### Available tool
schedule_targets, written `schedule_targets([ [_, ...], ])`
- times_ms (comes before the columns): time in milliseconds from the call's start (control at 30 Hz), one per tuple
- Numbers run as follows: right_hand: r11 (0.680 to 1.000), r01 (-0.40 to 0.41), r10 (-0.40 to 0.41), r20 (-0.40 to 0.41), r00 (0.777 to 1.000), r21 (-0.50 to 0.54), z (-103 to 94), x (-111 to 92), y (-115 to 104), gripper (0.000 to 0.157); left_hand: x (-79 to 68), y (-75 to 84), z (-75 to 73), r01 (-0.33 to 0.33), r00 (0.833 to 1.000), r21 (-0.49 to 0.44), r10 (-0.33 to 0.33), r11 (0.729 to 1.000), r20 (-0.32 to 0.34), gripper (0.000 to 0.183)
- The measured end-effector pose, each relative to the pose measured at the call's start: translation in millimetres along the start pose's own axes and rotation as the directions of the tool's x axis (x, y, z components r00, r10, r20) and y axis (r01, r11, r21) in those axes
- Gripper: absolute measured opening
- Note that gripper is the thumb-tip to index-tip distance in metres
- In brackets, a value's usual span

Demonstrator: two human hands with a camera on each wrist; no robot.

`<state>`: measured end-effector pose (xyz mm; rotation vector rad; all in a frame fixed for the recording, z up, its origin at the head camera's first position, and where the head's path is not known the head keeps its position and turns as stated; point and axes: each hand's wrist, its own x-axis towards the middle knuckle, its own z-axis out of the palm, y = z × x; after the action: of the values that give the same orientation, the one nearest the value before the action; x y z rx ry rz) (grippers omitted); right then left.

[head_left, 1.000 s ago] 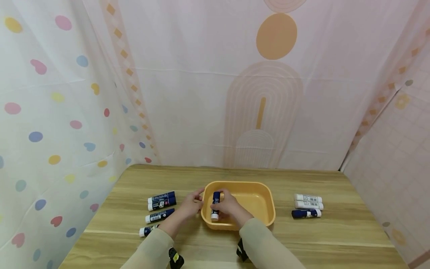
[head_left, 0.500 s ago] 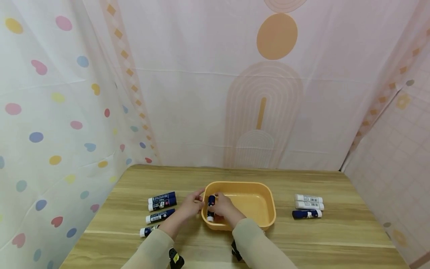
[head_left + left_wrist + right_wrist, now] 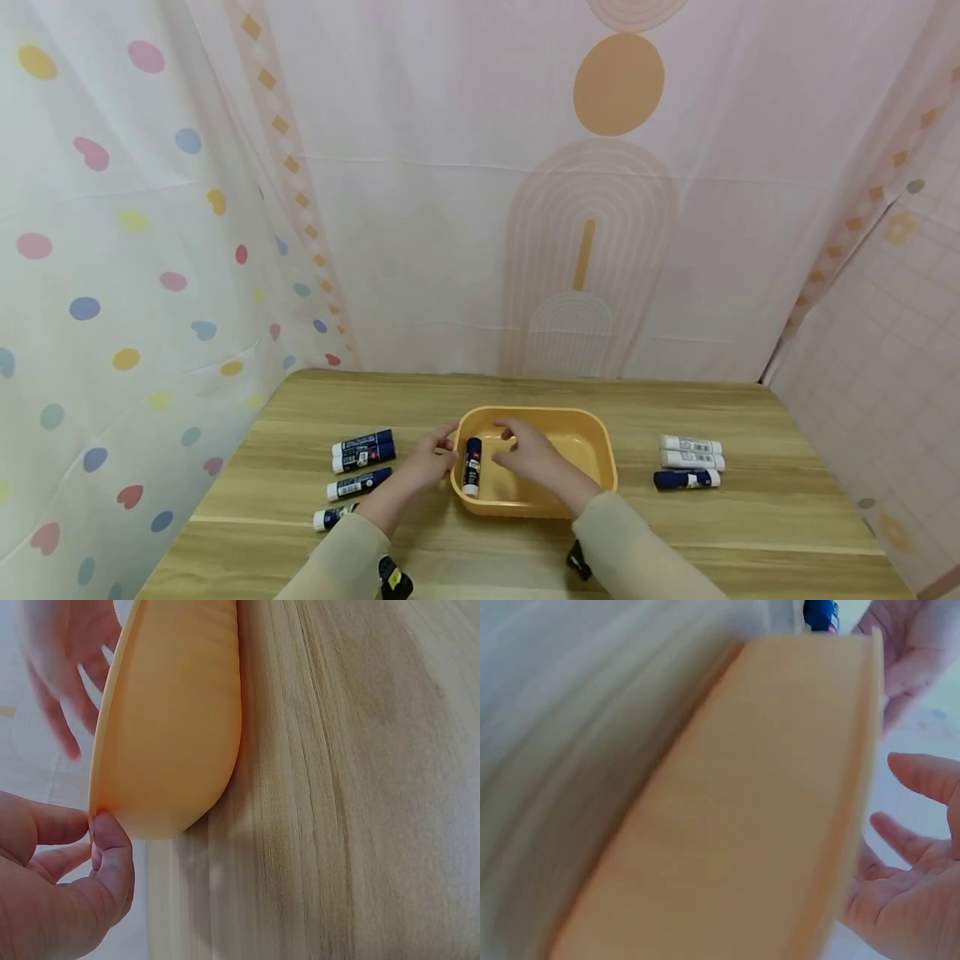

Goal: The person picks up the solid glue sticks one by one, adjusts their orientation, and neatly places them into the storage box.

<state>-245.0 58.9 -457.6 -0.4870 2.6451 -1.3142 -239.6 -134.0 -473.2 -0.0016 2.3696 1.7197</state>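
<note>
A yellow plastic tray (image 3: 534, 507) stands on the wooden table. My left hand (image 3: 429, 457) pinches its left rim between thumb and fingers, as the left wrist view shows (image 3: 67, 885). Inside the tray, along its left wall, lies a dark blue glue stick (image 3: 472, 467) with its white end toward me. Above the tray floor, to the right of that glue stick, my right hand (image 3: 531, 454) is held with thumb and fingers spread apart and nothing between them. The right wrist view shows this hand (image 3: 911, 877) beyond the tray's wall.
Several blue glue sticks (image 3: 360, 483) with white ends lie left of the tray, the nearest partly hidden by my left forearm. On the right lie two white glue sticks (image 3: 691, 452) and a dark blue one (image 3: 686, 479). A patterned curtain hangs behind the table.
My right hand set the blue glue stick down against the tray's left wall, let go and moved back to the right. The left hand has stayed at the rim.
</note>
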Motion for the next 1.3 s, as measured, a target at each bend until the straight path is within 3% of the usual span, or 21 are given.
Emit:
schedule_targets([
  [200, 0.975, 0.176, -0.176, 0.009, 0.984, -0.134, -39.2, -33.8, 18.4, 0.051, -0.8, -0.7, -1.9, 0.023, 1.0, 0.007, -0.023, 1.0, -0.004, 0.054],
  [367, 0.916, 0.307, -0.311, 0.026, 0.95, -0.258, -67.0, -62.3, 48.2, 0.054, -2.8, 0.7, -2.8, 0.024, 1.0, 0.006, -0.024, 1.0, -0.005, 0.054],
  [533, 0.829, 0.373, -0.427, -0.041, 0.904, -0.416, -87.3, -84.6, 79.1, 0.061, -3.0, 2.1, -2.4, 0.021, 1.0, 0.015, -0.021, 1.0, -0.006, 0.054],
  [600, 0.787, 0.381, -0.471, -0.072, 0.879, -0.485, -95.9, -92.0, 90.6, 0.062, -2.4, 2.4, -1.8, 0.021, 1.0, 0.025, -0.021, 0.999, -0.006, 0.054],
  [867, 0.707, 0.327, -0.521, -0.149, 0.84, -0.627, -129.7, -121.4, 130.4, 0.067, -0.1, 1.2, 1.7, -0.008, 1.0, 0.035, 0.008, 0.999, -0.004, 0.054],
  [1067, 0.625, 0.327, -0.56, -0.115, 0.82, -0.709, -145.2, -132.2, 154.5, 0.068, -0.1, 1.9, 0.5, -0.001, 1.0, 0.038, 0.002, 0.999, -0.015, 0.054],
  [1300, 0.549, 0.345, -0.576, -0.045, 0.816, -0.761, -151.6, -131.4, 170.4, 0.067, 0.8, 0.3, -1.8, 0.005, 1.0, 0.043, -0.004, 0.999, -0.016, 0.055],
])
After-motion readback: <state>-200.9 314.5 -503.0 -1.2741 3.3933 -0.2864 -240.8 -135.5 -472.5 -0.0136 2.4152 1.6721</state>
